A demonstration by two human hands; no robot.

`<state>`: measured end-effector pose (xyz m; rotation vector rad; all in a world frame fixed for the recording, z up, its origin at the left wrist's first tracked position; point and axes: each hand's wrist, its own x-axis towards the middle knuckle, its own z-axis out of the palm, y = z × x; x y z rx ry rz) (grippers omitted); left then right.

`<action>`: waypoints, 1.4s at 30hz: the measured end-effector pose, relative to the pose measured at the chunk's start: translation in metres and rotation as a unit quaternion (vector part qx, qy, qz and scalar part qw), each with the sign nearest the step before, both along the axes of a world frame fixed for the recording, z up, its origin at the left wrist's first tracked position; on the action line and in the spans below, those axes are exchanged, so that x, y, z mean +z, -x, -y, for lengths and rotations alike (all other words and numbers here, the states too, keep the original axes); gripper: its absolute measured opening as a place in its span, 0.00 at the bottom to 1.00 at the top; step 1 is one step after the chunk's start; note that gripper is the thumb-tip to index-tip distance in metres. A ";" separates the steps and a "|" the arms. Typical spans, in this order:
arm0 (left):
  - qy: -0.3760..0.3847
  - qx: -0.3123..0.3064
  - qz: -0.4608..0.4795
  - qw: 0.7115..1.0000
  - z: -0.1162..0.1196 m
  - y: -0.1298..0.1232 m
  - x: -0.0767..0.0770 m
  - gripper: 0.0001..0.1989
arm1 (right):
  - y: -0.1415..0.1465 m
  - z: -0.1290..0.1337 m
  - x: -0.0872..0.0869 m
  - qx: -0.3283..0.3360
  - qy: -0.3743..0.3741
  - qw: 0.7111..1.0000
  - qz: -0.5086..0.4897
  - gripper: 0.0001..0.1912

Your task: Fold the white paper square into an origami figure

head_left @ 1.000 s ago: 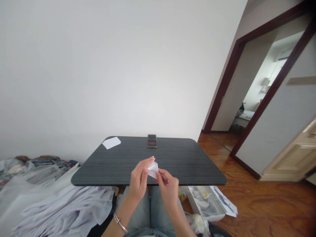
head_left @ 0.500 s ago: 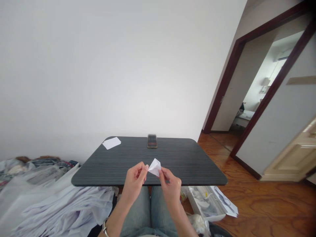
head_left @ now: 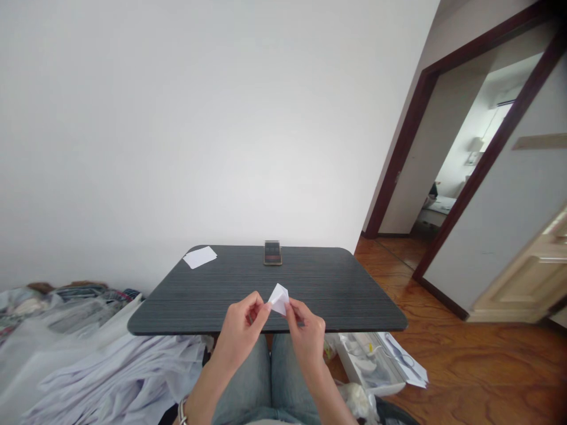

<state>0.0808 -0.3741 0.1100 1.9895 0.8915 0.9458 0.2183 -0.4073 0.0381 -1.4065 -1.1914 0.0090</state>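
A small folded piece of white paper [head_left: 279,298] is held up above the front part of the dark table [head_left: 319,277]. My left hand [head_left: 243,324] pinches its left corner between thumb and forefinger. On the other side, my right hand [head_left: 305,330] grips the paper's right edge with thumb and fingertips. At the table's back left lie some flat white sheets [head_left: 201,257]. A phone-like dark device [head_left: 272,252] stands at the middle of the back edge.
White cloth and plastic [head_left: 110,378] are heaped left of the table. Below its right side sits an open white box [head_left: 372,366] with assorted items. A wall rises behind the table, and a doorway [head_left: 425,94] is at the right.
My left hand has shifted slightly right, and its thumb now overlaps the paper's left corner more. My right hand has hardly moved.
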 end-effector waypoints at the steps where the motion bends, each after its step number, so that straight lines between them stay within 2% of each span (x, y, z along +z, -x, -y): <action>1: 0.004 0.002 0.001 1.000 0.000 0.000 0.000 0.17 | 0.000 0.000 0.000 0.001 0.001 1.000 0.001 0.12; 5: 0.038 0.005 0.001 0.999 -0.001 0.000 -0.001 0.21 | 0.001 0.001 0.001 -0.010 0.000 1.000 0.016 0.12; 10: 0.154 -0.048 0.032 0.986 -0.005 -0.002 -0.005 0.23 | 0.002 0.002 0.002 -0.026 -0.012 0.999 0.044 0.11; 12: 0.177 -0.057 0.042 0.982 -0.006 -0.001 -0.005 0.22 | 0.002 0.002 0.003 -0.023 -0.017 0.998 0.051 0.11; 28: 0.142 -0.056 0.013 0.988 -0.005 0.002 -0.001 0.17 | 0.001 0.001 0.001 -0.020 0.003 0.999 0.039 0.12; 30: 0.111 -0.050 0.010 0.992 -0.004 0.002 -0.001 0.14 | 0.001 0.001 0.000 -0.014 0.008 0.999 0.029 0.12; 33: 0.000 -0.004 0.017 1.000 -0.003 0.003 -0.002 0.09 | 0.000 0.001 0.000 0.003 0.019 1.000 0.008 0.12; 36: -0.096 0.030 0.043 0.994 -0.004 0.003 -0.005 0.03 | 0.000 0.001 0.000 0.020 0.031 0.999 -0.014 0.12; 39: -0.157 0.016 0.049 0.986 -0.006 0.003 -0.008 0.05 | 0.000 0.001 -0.001 0.036 0.037 0.998 -0.033 0.12; 42: -0.184 0.017 0.052 0.981 -0.007 0.003 -0.009 0.06 | 0.001 0.001 -0.001 0.046 0.037 0.997 -0.047 0.12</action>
